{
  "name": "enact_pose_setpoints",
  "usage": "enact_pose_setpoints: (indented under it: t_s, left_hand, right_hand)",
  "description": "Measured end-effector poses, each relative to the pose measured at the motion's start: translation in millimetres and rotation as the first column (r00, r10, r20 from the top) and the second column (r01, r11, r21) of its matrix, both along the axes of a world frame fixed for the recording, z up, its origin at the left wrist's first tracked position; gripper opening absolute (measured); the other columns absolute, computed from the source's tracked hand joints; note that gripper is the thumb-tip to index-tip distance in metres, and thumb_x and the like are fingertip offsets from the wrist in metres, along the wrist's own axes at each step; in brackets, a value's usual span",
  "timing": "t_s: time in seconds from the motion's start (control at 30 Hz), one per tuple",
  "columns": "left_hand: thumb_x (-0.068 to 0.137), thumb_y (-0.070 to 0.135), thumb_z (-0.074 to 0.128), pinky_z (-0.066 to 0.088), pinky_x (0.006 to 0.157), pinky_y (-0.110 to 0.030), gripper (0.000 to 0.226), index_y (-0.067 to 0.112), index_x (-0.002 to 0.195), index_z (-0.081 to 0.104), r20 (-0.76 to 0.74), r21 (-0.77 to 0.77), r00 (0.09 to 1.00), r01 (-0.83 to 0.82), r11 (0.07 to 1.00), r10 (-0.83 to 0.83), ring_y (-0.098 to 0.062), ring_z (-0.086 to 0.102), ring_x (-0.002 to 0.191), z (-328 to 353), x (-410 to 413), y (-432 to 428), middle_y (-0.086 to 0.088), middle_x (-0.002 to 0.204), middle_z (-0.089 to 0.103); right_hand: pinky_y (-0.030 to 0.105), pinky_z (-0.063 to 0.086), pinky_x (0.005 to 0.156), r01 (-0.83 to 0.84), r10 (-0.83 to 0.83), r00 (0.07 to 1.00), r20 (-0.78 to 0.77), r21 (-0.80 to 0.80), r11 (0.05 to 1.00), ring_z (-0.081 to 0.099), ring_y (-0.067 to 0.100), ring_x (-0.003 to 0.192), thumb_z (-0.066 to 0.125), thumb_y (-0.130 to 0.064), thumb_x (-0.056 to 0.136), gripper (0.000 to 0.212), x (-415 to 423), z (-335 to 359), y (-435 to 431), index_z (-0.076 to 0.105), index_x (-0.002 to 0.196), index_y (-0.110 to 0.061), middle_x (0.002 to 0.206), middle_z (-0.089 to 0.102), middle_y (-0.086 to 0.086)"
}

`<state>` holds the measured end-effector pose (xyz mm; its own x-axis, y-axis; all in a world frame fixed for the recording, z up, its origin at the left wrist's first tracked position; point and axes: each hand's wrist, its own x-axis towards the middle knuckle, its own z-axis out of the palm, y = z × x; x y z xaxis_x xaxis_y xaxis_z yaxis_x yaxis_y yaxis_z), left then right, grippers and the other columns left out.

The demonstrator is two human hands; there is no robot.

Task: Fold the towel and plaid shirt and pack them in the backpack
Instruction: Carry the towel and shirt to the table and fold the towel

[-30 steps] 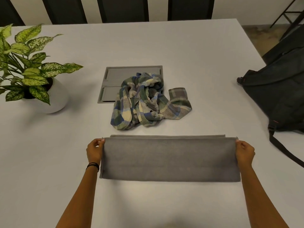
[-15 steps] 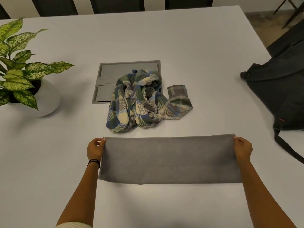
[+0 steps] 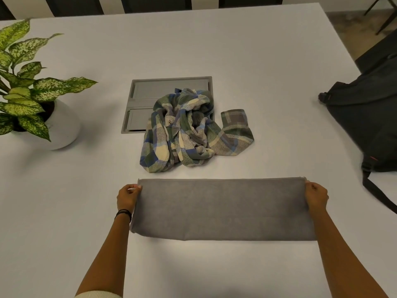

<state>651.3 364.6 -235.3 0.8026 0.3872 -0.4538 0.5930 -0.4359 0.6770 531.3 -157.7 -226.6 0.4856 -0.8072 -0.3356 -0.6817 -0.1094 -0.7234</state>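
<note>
A grey towel (image 3: 223,209), folded into a long band, lies across the white table in front of me. My left hand (image 3: 127,196) pinches its far left corner and my right hand (image 3: 316,195) pinches its far right corner. Behind the towel lies the crumpled plaid shirt (image 3: 189,130) in green, blue and cream, partly on a grey panel. The dark backpack (image 3: 369,125) lies at the table's right edge, its strap trailing toward me.
A potted plant (image 3: 32,100) in a white pot stands at the left. A grey recessed panel (image 3: 167,91) sits in the middle of the white table (image 3: 214,44). Dark chair backs stand beyond the far edge.
Both hands have laid the towel's upper layer over the lower one, so the far strip seen earlier is now covered. The camera has tilted slightly.
</note>
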Motion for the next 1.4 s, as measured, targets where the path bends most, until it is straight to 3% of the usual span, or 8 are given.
enact_pose_setpoints:
  t_s: [0.13, 0.3, 0.47, 0.63, 0.77, 0.93, 1.13, 1.4]
  left_hand:
    - [0.087, 0.025, 0.064, 0.046, 0.093, -0.048, 0.036, -0.002, 0.110, 0.059, -0.035, -0.033, 0.999, 0.028, 0.999, -0.029, -0.038, 0.055, 0.103, 2.0, -8.5, 2.4, -0.019, 0.113, 0.061]
    - [0.086, 0.028, 0.064, 0.045, 0.092, -0.045, 0.036, 0.001, 0.110, 0.058, -0.059, -0.055, 0.993, 0.102, 0.993, -0.106, -0.035, 0.056, 0.103, 5.5, -22.9, 8.4, -0.018, 0.114, 0.061]
    - [0.086, 0.028, 0.064, 0.047, 0.084, -0.042, 0.031, 0.003, 0.102, 0.060, -0.120, -0.104, 0.983, 0.129, 0.986, -0.141, -0.026, 0.054, 0.089, 6.8, -39.3, 17.6, -0.018, 0.107, 0.063]
    - [0.086, 0.024, 0.065, 0.041, 0.055, -0.024, 0.021, 0.005, 0.093, 0.058, -0.173, -0.161, 0.952, 0.224, 0.961, -0.251, -0.020, 0.054, 0.071, 14.9, -58.6, 26.2, -0.015, 0.092, 0.062]
    - [0.083, 0.013, 0.068, 0.047, 0.062, -0.026, 0.024, 0.003, 0.103, 0.058, -0.196, -0.189, 0.897, 0.362, 0.913, -0.396, -0.026, 0.057, 0.076, 19.2, -68.8, 37.0, -0.018, 0.091, 0.061]
    - [0.083, 0.006, 0.068, 0.044, 0.062, -0.024, 0.023, 0.005, 0.102, 0.057, -0.274, -0.209, 0.843, 0.418, 0.884, -0.464, -0.019, 0.056, 0.073, 17.3, -82.9, 53.7, -0.013, 0.088, 0.061]
    - [0.087, 0.005, 0.060, 0.044, 0.061, -0.025, 0.001, 0.004, 0.087, 0.061, -0.206, -0.116, 0.906, 0.353, 0.928, -0.371, -0.025, 0.054, 0.068, 11.2, -99.2, 65.0, -0.012, 0.077, 0.060]
    - [0.093, 0.002, 0.049, 0.045, 0.058, -0.027, 0.014, -0.003, 0.099, 0.061, -0.029, -0.099, 0.973, 0.225, 0.969, -0.229, -0.029, 0.058, 0.079, 11.4, -114.6, 54.3, -0.015, 0.090, 0.062]
  right_hand:
    - [0.036, 0.041, 0.075, -0.037, 0.036, 0.999, -0.017, -0.011, 0.999, 0.050, 0.028, 0.082, 0.045, -0.015, 0.095, 0.022, -9.1, 1.2, 2.8, 0.060, 0.090, 0.001, 0.084, 0.056, 0.013]
    - [0.044, 0.040, 0.097, -0.042, 0.039, 0.998, -0.052, -0.047, 0.998, 0.052, 0.039, 0.111, 0.045, -0.005, 0.092, 0.028, -27.9, -2.4, 4.1, 0.057, 0.116, 0.002, 0.120, 0.058, 0.022]
    - [0.045, 0.041, 0.096, -0.011, 0.010, 1.000, -0.022, -0.048, 0.999, 0.053, 0.040, 0.108, 0.047, -0.001, 0.090, 0.025, -57.3, -3.8, 10.3, 0.059, 0.111, 0.003, 0.117, 0.059, 0.022]
    - [0.045, 0.043, 0.094, 0.015, -0.015, 1.000, -0.004, -0.027, 1.000, 0.056, 0.039, 0.104, 0.049, -0.001, 0.088, 0.022, -84.5, -7.2, 14.6, 0.063, 0.104, 0.003, 0.111, 0.063, 0.022]
    - [0.043, 0.043, 0.092, -0.009, 0.009, 1.000, 0.016, -0.027, 1.000, 0.057, 0.038, 0.101, 0.054, -0.004, 0.088, 0.020, -100.4, -3.3, 22.1, 0.063, 0.104, 0.005, 0.107, 0.064, 0.021]
    - [0.037, 0.042, 0.089, -0.018, 0.019, 1.000, 0.021, -0.047, 0.999, 0.058, 0.040, 0.095, 0.057, 0.000, 0.085, 0.020, -118.2, 0.2, 32.4, 0.063, 0.103, 0.008, 0.099, 0.065, 0.024]
    - [0.040, 0.043, 0.090, 0.003, -0.002, 1.000, 0.007, -0.059, 0.998, 0.059, 0.040, 0.098, 0.058, 0.000, 0.085, 0.020, -136.6, -4.8, 34.1, 0.064, 0.102, 0.008, 0.100, 0.066, 0.025]
    - [0.041, 0.044, 0.086, 0.009, -0.010, 1.000, -0.010, -0.091, 0.996, 0.058, 0.042, 0.095, 0.058, -0.002, 0.086, 0.015, -144.6, -5.9, 35.1, 0.064, 0.095, 0.009, 0.097, 0.065, 0.027]
